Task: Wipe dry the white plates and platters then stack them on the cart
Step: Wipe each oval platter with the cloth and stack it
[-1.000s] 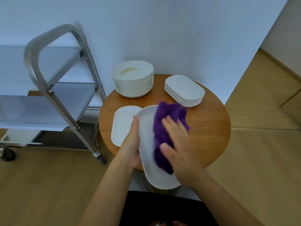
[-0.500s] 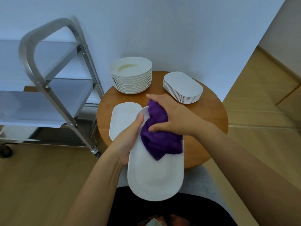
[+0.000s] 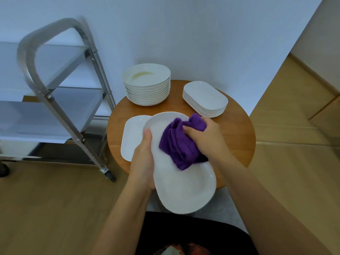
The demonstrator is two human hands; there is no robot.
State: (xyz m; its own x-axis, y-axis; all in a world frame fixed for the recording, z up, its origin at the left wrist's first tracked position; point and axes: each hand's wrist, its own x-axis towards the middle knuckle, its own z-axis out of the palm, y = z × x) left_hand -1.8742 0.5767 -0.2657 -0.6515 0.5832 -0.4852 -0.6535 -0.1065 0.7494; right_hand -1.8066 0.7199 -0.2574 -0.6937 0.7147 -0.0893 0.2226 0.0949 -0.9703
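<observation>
No legible text, label, brand, number or sign appears on any plate, platter, cloth, cart or table surface in view.

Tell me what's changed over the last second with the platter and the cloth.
The right hand went from pressing the purple cloth flat-fingered to gripping it bunched. The platter tipped flatter. The left hand still holds its edge; both stacks unchanged.
</observation>
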